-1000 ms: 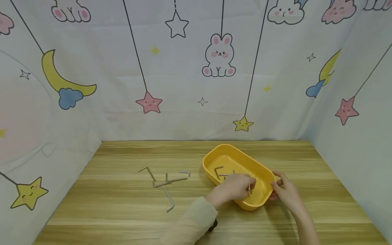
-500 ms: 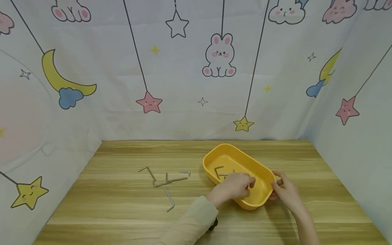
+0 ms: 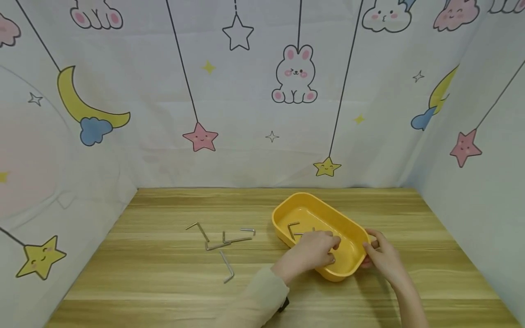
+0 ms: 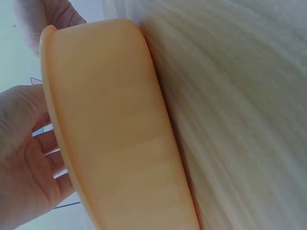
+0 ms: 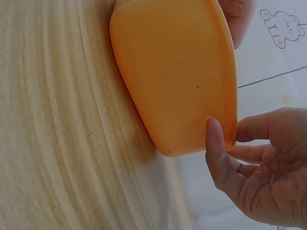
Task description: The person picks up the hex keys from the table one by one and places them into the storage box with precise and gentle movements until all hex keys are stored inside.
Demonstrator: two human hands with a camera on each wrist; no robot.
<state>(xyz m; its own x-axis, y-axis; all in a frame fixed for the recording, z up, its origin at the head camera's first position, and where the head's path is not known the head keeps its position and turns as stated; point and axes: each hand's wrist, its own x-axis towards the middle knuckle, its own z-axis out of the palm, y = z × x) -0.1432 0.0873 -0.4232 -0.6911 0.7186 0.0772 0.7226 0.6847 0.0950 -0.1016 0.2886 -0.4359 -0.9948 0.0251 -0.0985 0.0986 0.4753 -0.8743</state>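
My left hand [image 3: 309, 250] reaches over the near rim of a yellow plastic tray [image 3: 334, 274], thumb and forefinger apart inside it. I see no key between them; the hand covers part of the tray floor. In the left wrist view the tray wall [image 4: 110, 124] hides the fingertips. At the tray's right end my right hand [image 3: 382, 256] grips the rim, and the right wrist view shows its thumb [image 5: 216, 136] against the outer wall. Some L-shaped hex keys [image 3: 291, 230] lie in the tray's left part, partly behind my left hand.
Several more hex keys [image 3: 235, 240] lie on the wooden table [image 3: 164, 282] left of the tray, some touching or crossing. A dark object [image 3: 284, 304] shows beside my left sleeve. A printed white cloth [image 3: 246, 168] stands behind the table and at both sides.
A small metal end under my left fingertips a second ago no longer shows. The thumb and forefinger have parted and drawn back slightly left. My right hand keeps its hold on the tray.
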